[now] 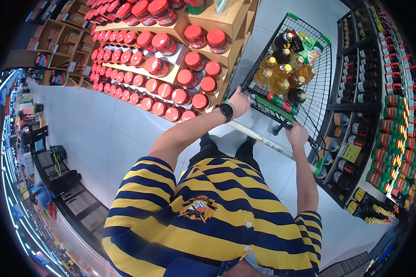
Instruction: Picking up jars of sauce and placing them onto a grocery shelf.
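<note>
My left hand (240, 102), with a black watch on the wrist, grips the near left edge of the black wire shopping cart (324, 86). My right hand (297, 133) is closed on the same cart's near edge, farther right. The cart's white handlebar (260, 139) lies nearer my body than both hands. Inside the cart stand several bottles of yellow oil (280, 86) with yellow caps and dark bottles (295, 96). A green and red tube-shaped pack (282, 104) lies at the near end. Green and white bags (308, 48) lie at the far end.
Wooden tiered shelves (225, 20) with many red-lidded jars (156, 65) stand close on the left. On the right, dark shelves (353, 107) hold dark bottles and green-and-red packed jugs (390, 126). Farther left are a black checkout-like counter (79, 204) and pale tiled floor (86, 128).
</note>
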Available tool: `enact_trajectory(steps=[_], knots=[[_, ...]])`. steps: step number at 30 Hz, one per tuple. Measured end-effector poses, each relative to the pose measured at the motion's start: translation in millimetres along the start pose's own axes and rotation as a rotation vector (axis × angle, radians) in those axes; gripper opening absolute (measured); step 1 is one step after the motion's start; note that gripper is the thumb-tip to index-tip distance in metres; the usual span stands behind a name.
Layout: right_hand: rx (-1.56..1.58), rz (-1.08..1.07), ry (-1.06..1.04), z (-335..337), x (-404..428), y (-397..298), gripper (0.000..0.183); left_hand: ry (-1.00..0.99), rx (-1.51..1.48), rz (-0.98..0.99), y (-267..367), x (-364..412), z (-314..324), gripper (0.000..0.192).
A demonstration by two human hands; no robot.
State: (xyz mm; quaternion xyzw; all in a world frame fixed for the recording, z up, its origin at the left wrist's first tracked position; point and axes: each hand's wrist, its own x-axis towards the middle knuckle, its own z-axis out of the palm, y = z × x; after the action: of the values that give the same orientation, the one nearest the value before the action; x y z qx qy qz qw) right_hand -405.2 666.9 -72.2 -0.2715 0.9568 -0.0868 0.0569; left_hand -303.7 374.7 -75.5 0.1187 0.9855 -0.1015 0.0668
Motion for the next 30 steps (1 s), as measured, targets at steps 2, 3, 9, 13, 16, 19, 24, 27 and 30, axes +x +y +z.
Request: enact_trajectory(steps=[2, 3, 9, 13, 16, 19, 24, 27, 30], knots=[[0.001, -0.009, 0.012, 2, 0, 1, 0.015, -0.011, -0.001, 0.007, 1, 1, 4, 0.018], [0.003, -0.012, 0.012, 4, 0, 3, 0.015, -0.013, 0.0, 0.004, 0, 1, 4, 0.018], [-0.012, 0.064, -0.052, -1, 2, 5, 0.02, 0.026, -0.008, 0.018, 2, 7, 5, 0.018], [-0.01, 0.06, 0.017, 3, 4, 4, 0.011, -0.02, -0.057, -0.023, 0, 4, -1, 0.014], [0.009, 0.019, 0.005, 9, 2, 7, 0.011, -0.083, -0.031, -0.012, 0, 3, -2, 0.014], [0.037, 0.012, 0.044, 10, 0, 11, 0.011, -0.109, -0.028, -0.014, 1, 5, -16, 0.014], [0.038, -0.001, 0.0, 5, 2, 13, 0.016, -0.187, -0.019, -0.033, 2, 8, -16, 0.015], [0.019, 0.021, -0.067, 2, 4, 14, 0.018, -0.142, -0.023, -0.017, 4, 7, -17, 0.019], [0.037, 0.003, -0.027, 5, 5, 13, 0.019, -0.161, -0.002, -0.001, -2, 8, -18, 0.017]])
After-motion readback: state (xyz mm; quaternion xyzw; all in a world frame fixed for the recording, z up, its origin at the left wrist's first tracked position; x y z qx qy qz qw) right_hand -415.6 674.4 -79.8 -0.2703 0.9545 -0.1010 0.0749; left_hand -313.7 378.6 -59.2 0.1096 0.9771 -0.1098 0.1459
